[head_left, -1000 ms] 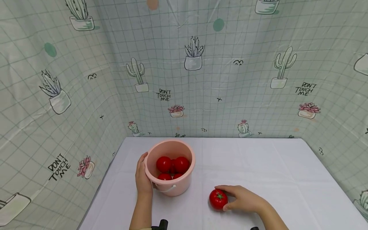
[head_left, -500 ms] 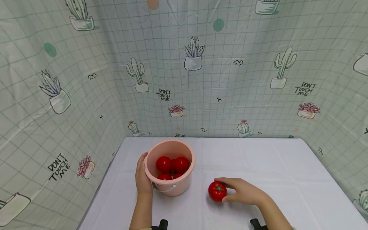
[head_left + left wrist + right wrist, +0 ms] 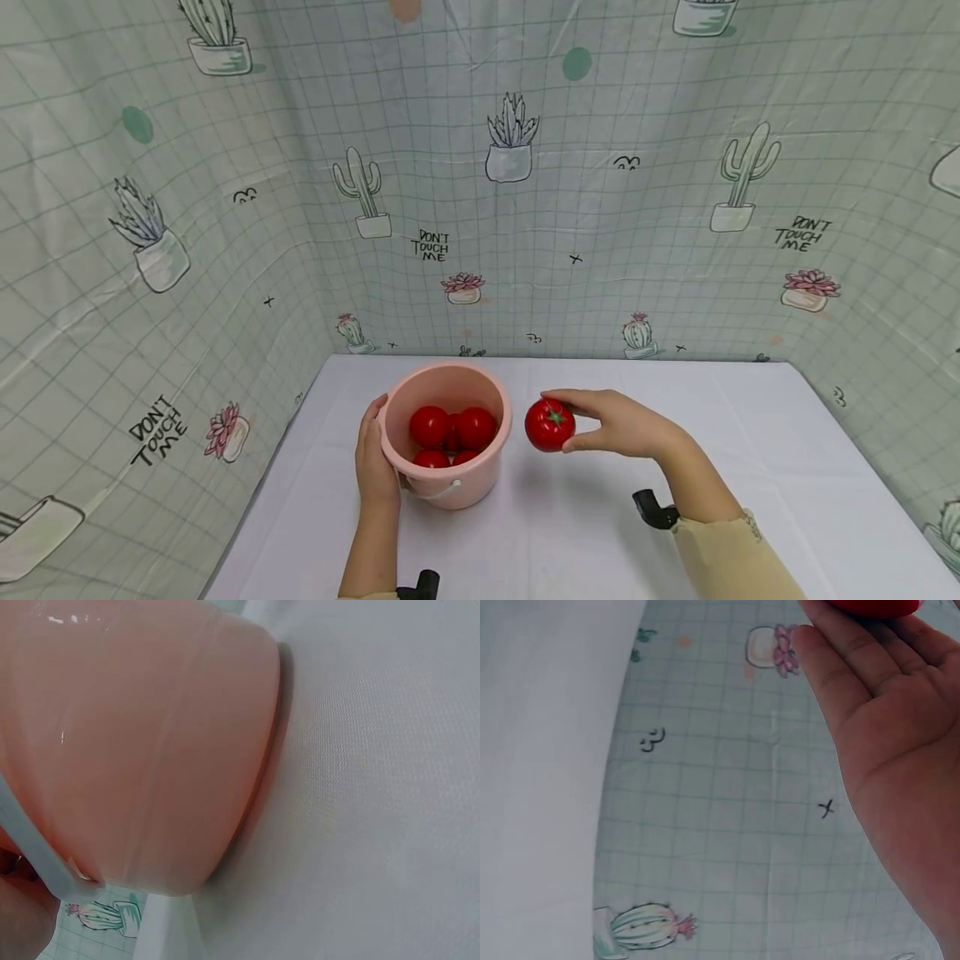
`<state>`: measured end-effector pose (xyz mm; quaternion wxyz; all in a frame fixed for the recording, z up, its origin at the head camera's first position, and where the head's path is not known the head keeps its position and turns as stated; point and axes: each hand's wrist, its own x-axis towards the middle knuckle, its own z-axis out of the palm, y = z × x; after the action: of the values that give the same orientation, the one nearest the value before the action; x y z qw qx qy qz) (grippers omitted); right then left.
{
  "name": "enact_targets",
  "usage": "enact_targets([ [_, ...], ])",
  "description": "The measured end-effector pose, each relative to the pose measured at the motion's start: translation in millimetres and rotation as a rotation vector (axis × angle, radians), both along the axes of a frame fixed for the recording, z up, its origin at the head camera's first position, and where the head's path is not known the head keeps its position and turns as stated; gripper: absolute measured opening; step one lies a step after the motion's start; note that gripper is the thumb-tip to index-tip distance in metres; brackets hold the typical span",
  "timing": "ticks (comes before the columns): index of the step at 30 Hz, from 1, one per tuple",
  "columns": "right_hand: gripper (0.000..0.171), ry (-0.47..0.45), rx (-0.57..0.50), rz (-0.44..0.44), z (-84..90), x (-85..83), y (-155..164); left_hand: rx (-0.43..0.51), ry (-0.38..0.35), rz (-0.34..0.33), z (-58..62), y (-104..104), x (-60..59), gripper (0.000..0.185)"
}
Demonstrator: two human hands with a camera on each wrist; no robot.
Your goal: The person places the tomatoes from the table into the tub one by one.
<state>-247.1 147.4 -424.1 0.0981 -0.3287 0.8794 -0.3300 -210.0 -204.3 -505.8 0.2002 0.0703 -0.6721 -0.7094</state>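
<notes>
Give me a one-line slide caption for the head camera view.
Right hand holds a tomato beside a pink bucket of tomatoes, steadied by the left hand.

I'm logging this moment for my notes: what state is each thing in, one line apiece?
Pink bucket: upright on the table, handle down, holding red tomatoes.
Tomatoes in bucket: at least four, resting inside.
Held tomato: lifted off the table, beside the bucket's rim.
Left hand: rests against the bucket's side.
Right hand: grips the held tomato.
</notes>
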Motion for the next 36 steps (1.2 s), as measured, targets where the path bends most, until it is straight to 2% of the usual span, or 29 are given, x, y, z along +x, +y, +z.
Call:
enact_targets([
  [8,0.073,0.047,0.012,0.057,43.1,-29.7,-29.8,-0.001,-0.002,-0.001,-0.1,0.4,-0.9,0.04],
  [14,0.069,0.009,0.029,0.131,60.1,-51.3,-57.7,0.014,-0.006,-0.013,-0.6,0.8,-2.0,0.044],
  [26,0.061,-0.221,0.107,0.274,69.0,-81.3,-122.5,0.018,-0.008,-0.013,-0.9,-2.1,-1.4,0.044],
  [36,0.054,-0.255,0.239,0.36,58.2,-91.7,-158.5,0.013,-0.004,-0.023,-0.2,-2.5,0.4,0.041],
])
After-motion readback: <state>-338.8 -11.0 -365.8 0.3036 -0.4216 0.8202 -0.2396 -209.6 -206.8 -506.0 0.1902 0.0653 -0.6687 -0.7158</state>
